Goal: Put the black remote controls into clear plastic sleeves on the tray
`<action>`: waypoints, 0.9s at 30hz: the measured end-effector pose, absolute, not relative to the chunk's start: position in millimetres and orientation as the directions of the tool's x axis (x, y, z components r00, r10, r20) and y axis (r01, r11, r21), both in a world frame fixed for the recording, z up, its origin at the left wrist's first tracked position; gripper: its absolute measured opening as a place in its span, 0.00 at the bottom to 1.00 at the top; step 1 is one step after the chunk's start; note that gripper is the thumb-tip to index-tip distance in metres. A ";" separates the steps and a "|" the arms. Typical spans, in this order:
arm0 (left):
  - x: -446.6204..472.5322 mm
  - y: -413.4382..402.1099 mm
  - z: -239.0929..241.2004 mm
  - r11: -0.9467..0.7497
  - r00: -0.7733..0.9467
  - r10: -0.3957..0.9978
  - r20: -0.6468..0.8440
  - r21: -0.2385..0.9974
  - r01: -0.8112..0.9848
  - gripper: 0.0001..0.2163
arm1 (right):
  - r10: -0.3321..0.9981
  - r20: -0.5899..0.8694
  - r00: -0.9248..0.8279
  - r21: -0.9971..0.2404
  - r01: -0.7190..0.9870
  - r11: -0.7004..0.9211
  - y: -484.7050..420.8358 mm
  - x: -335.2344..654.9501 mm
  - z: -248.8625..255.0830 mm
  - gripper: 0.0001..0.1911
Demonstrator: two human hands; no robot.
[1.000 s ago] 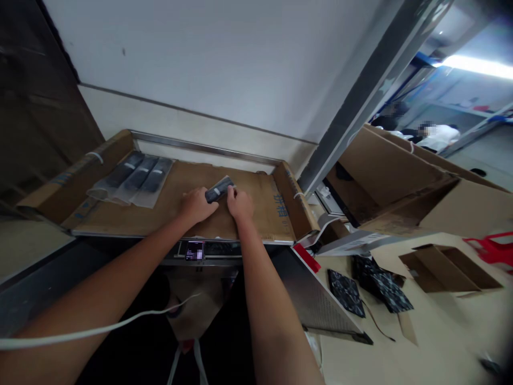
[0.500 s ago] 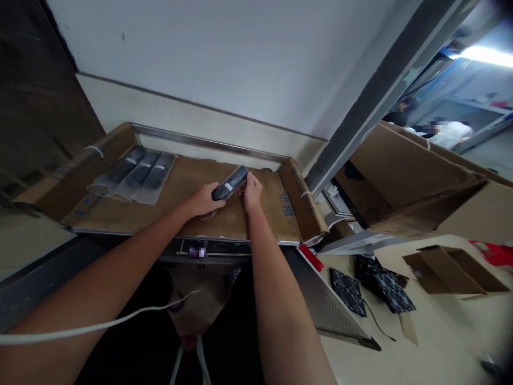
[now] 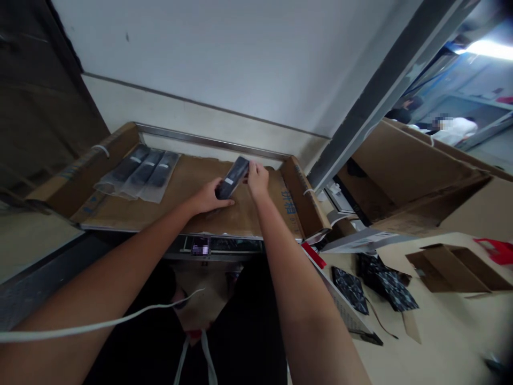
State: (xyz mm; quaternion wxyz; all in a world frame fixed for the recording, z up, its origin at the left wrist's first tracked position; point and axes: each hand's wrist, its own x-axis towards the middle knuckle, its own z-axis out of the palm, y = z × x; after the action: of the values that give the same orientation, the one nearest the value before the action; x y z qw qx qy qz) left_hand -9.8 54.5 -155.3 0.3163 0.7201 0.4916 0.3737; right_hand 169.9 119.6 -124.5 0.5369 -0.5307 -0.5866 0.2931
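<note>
Between my hands, above the cardboard-lined shelf (image 3: 192, 174), is a long black packet (image 3: 232, 178) with a small white label, apparently in a clear plastic bag. My left hand (image 3: 209, 197) is wrapped around its lower end, thumb across the near side. At the upper right end, my right hand (image 3: 257, 179) pinches the packet or its bag with bent fingers; the fingertips are partly hidden. The packet lies at a slant, its far end pointing right. Three similar black packets (image 3: 146, 174) in clear bags rest side by side on the left of the shelf.
Raised cardboard edges (image 3: 306, 198) bound the shelf at both ends. A big open cardboard box (image 3: 420, 176) stands to the right; another box (image 3: 457, 270) and patterned black bags (image 3: 385, 280) lie on the floor. A white cable (image 3: 120, 321) crosses my left forearm. People are in the background.
The packet has turned to a steeper slant and shows more of its broad face. My right hand has moved slightly up and right at its far end. The view has shifted slightly.
</note>
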 end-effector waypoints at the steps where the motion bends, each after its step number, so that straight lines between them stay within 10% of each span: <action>1: -9.8 54.1 -154.2 -0.328 0.224 0.943 0.248 0.815 0.478 0.34 | 0.916 0.393 0.082 -0.864 0.374 0.337 120.5 168.1 -112.5 0.20; 10: -7.5 51.7 -147.5 -0.286 0.072 0.957 0.281 0.880 0.379 0.28 | 0.751 0.647 -0.135 -0.630 0.460 0.626 117.2 140.2 -37.7 0.27; 27: -11.1 64.7 -161.0 -0.187 -0.174 0.933 0.314 0.840 0.510 0.24 | 0.688 0.598 0.412 -0.802 0.320 0.505 189.8 250.1 40.8 0.45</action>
State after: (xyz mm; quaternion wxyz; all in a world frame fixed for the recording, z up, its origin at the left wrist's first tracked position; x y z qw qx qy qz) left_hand -11.1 64.7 -161.0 0.2212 0.6034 0.5979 0.4791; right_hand 250.1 189.8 40.8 0.6899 -0.4794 -0.5257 0.1332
